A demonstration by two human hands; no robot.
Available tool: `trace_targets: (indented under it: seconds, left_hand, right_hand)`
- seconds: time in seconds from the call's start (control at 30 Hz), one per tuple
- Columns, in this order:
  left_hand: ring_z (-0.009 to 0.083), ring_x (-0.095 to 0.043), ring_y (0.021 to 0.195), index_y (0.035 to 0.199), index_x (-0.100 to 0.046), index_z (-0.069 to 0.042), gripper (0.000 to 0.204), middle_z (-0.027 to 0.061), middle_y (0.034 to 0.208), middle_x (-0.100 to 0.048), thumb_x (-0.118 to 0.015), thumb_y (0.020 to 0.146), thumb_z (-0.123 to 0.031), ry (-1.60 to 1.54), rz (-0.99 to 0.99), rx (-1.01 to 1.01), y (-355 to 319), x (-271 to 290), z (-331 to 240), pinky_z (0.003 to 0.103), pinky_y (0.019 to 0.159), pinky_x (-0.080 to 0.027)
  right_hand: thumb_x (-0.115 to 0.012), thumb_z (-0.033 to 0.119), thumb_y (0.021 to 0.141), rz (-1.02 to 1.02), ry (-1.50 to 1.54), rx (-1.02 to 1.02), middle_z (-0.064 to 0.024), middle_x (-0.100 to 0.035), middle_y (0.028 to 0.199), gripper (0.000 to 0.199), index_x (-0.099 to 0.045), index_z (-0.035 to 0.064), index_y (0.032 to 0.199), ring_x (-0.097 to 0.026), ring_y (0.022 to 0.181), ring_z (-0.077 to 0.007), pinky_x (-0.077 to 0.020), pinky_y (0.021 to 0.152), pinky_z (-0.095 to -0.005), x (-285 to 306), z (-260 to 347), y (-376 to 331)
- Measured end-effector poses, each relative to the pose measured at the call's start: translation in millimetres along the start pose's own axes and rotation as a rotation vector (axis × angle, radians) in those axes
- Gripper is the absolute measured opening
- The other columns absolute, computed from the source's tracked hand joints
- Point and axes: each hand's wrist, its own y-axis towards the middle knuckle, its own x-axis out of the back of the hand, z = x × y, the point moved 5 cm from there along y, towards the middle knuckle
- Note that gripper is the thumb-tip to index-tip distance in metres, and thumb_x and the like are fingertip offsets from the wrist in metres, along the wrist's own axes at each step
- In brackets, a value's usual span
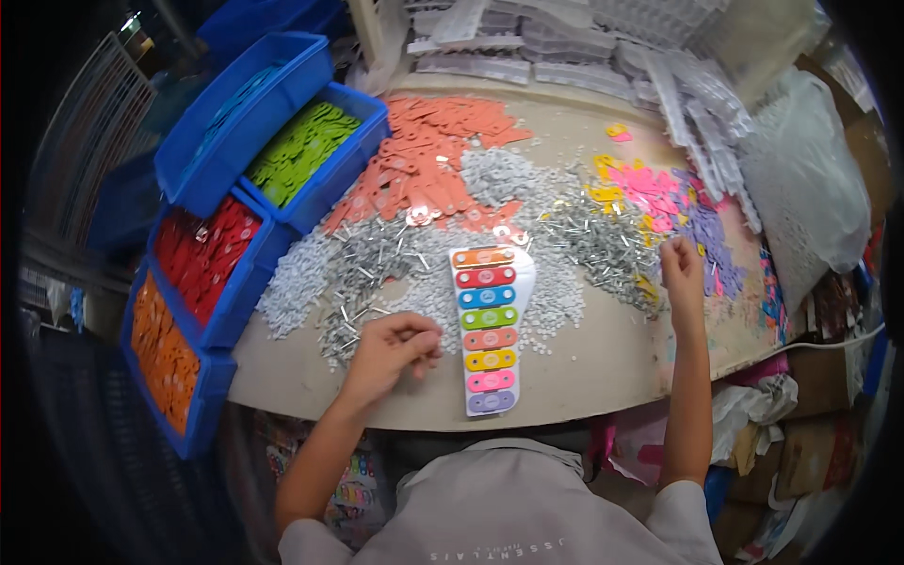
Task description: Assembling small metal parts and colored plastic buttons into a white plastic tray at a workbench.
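Observation:
A toy xylophone point(492, 362) lies upright in view near the table's front edge, with a white base and a column of coloured bars, orange at the far end and purple at the near end. Just left of it hovers my left hand point(386, 358), thumb against the curled fingers; anything between them is hidden. My right hand point(684, 273) is at the right beside the purple bars point(714, 235), fingers pinched together, and what they hold cannot be made out. Between the hands lie loose metal pins point(603, 247) and small white plastic pieces point(556, 306).
Blue bins at the left hold green bars point(301, 151), red bars point(202, 252) and orange bars point(162, 347). Salmon bars point(414, 155) are heaped at the back, beside pink bars point(650, 193). White plastic bases point(574, 56) are stacked behind. A clear bag point(810, 179) stands at the right.

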Motion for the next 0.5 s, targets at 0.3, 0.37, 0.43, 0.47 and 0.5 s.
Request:
trace_targets:
  seconds: [0.3,0.37,0.43,0.47,0.5]
  left_hand:
    - [0.0096,-0.067,0.07,0.104,-0.068,0.005,0.015,0.0085,0.083,-0.071,-0.068,0.094,-0.007,-0.041,0.151,0.08,15,-24,22,0.019,0.054,-0.051]
    - [0.0089,-0.066,0.069,0.104,-0.068,0.004,0.015,0.0082,0.083,-0.071,-0.068,0.094,-0.007,-0.034,0.143,0.07,17,-22,28,0.019,0.054,-0.05]
    - [0.0083,-0.065,0.068,0.103,-0.068,0.004,0.015,0.008,0.083,-0.071,-0.068,0.094,-0.008,-0.03,0.135,0.06,18,-22,29,0.019,0.054,-0.05]
    - [0.0082,-0.065,0.068,0.102,-0.069,0.004,0.015,0.0079,0.083,-0.071,-0.068,0.094,-0.008,-0.032,0.137,0.065,18,-22,29,0.019,0.054,-0.05]
    - [0.008,-0.065,0.068,0.102,-0.069,0.004,0.014,0.0079,0.082,-0.071,-0.068,0.095,-0.008,-0.033,0.138,0.071,19,-23,28,0.018,0.054,-0.05]
  right_hand:
    - [-0.058,0.022,0.104,0.74,0.516,-0.489,0.0103,-0.04,0.066,0.013,-0.053,0.0111,0.098,-0.033,0.055,-0.0002,-0.0243,0.048,-0.0207,-151,45,-129]
    - [-0.057,0.021,0.105,0.722,0.518,-0.561,0.0108,-0.039,0.064,0.014,-0.053,0.0101,0.097,-0.031,0.053,0.0007,-0.0218,0.047,-0.0198,-158,41,-133]
    - [-0.057,0.021,0.105,0.72,0.522,-0.563,0.011,-0.039,0.064,0.014,-0.053,0.0099,0.097,-0.031,0.052,0.0006,-0.0214,0.047,-0.0201,-160,41,-133]
    - [-0.057,0.021,0.105,0.718,0.526,-0.564,0.0112,-0.038,0.063,0.014,-0.054,0.0098,0.097,-0.03,0.052,0.0005,-0.021,0.046,-0.0204,-160,41,-133]
    - [-0.057,0.021,0.105,0.718,0.524,-0.565,0.0112,-0.038,0.063,0.014,-0.054,0.0098,0.097,-0.03,0.052,0.0005,-0.021,0.046,-0.0204,-160,41,-133]
